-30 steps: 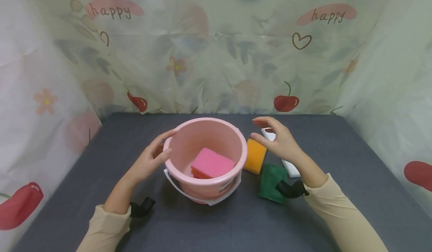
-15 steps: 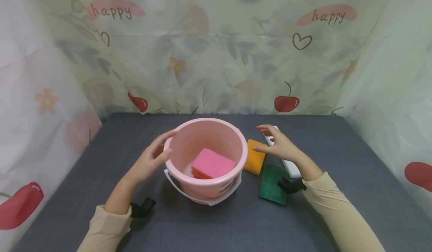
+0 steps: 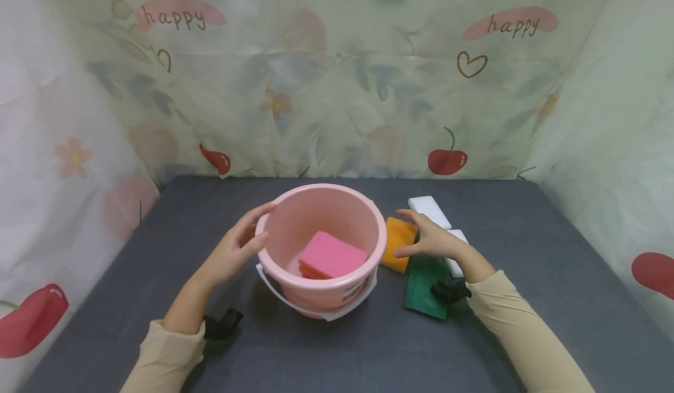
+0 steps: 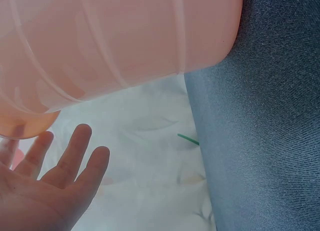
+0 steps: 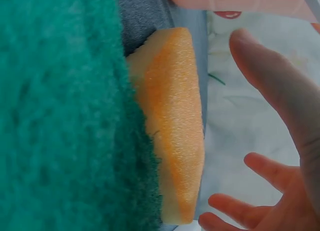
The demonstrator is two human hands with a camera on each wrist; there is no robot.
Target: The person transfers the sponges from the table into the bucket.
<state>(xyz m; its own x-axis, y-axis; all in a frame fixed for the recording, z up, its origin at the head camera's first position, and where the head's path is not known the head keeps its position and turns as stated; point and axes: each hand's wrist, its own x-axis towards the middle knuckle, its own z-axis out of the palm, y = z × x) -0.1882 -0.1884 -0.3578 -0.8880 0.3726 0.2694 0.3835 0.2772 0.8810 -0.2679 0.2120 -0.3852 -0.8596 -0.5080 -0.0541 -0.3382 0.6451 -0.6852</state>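
A pink bucket (image 3: 322, 288) stands mid-table, its white handle hanging down at the front. Inside it lies a pink sponge (image 3: 333, 254) on top of something orange-red. My left hand (image 3: 235, 245) is at the bucket's left rim, fingertips and thumb right at the edge; its fingers look straight and spread in the left wrist view. To the bucket's right, my right hand (image 3: 433, 241) hovers over an orange sponge (image 3: 398, 244), thumb and fingers apart with nothing between them. In the right wrist view the orange sponge (image 5: 175, 121) sits beyond a fuzzy green scouring pad (image 5: 65, 116).
Behind and under the right forearm in the head view lie two white sponge blocks (image 3: 429, 210). The green pad (image 3: 425, 299) lies nearer the front. A dark grey cloth covers the table (image 3: 326, 358), with patterned curtains (image 3: 337, 89) at the back and sides.
My right hand has lowered and come toward the front, from above the white blocks to over the orange sponge. Both white blocks now show more fully. The left hand and bucket have stayed put.
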